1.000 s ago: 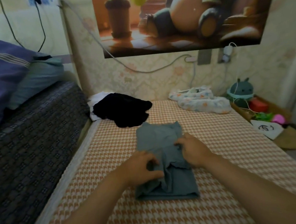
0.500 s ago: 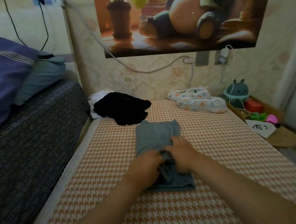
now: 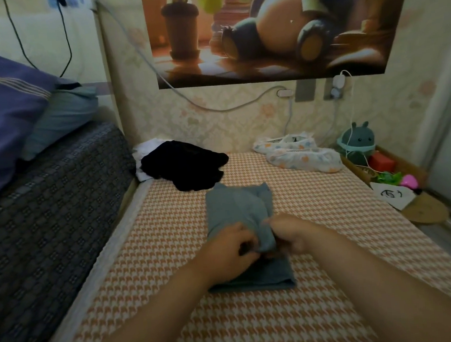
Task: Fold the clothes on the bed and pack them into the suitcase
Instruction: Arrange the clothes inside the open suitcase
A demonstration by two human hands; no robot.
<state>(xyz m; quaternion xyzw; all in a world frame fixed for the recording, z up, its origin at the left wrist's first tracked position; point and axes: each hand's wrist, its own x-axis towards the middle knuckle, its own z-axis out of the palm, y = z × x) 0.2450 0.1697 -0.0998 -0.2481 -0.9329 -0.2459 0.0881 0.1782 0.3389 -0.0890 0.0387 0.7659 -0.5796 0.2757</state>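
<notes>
Now | left hand, right hand: fingers curled, both pinching a raised fold of the grey-blue garment | garment part-folded, mid-bed | black garment just beyond | white card: dark mark, unreadable

Cartoon poster hangs on floral-papered wall.

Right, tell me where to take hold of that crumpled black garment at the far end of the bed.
Pinch the crumpled black garment at its loose near-right lobe, probably coming from the front right. Its left edge lies over a white cloth against the raised dark patterned mattress, and the wall stands behind it, so those sides look cramped.
</notes>
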